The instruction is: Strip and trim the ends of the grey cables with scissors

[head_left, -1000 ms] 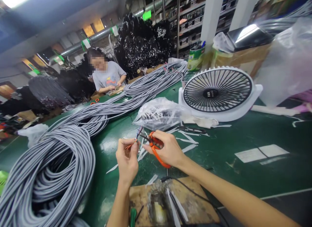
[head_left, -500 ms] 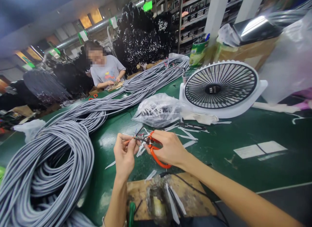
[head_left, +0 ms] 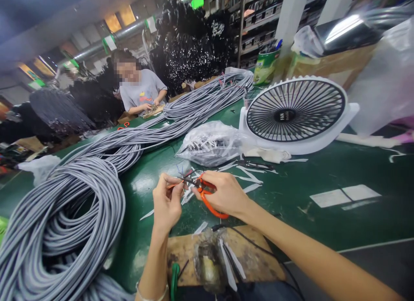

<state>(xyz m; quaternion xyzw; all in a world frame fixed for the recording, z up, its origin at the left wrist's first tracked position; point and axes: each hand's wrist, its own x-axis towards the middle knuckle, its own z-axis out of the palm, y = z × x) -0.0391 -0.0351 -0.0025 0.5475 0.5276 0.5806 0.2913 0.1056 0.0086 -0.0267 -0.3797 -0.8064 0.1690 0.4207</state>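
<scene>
In the head view my right hand [head_left: 224, 191] is closed around orange-handled scissors [head_left: 211, 208], fingers in the loops. Their dark blades point left toward my left hand [head_left: 167, 202]. That hand is pinched on a thin orange wire [head_left: 173, 186], right at the blade tips. Its far end is hidden by my fingers. Fine blue and red wire ends [head_left: 181, 168] stick up just beyond the blades. White paper-like strips [head_left: 188, 194] lie on the green table [head_left: 291, 219] beneath and behind the scissors.
Coiled grey cables [head_left: 106, 193] cover the left and run back toward a seated person [head_left: 142, 92]. A clear plastic bag [head_left: 210, 145] and a white fan [head_left: 293, 113] stand beyond my hands. Close to me lies a wooden board [head_left: 258, 258] with a green-handled tool [head_left: 175, 277].
The scissors and my right hand have shifted very slightly, with the blades now angled over the wire beside my left fingers. The view has tilted a little. Both hands keep their hold.
</scene>
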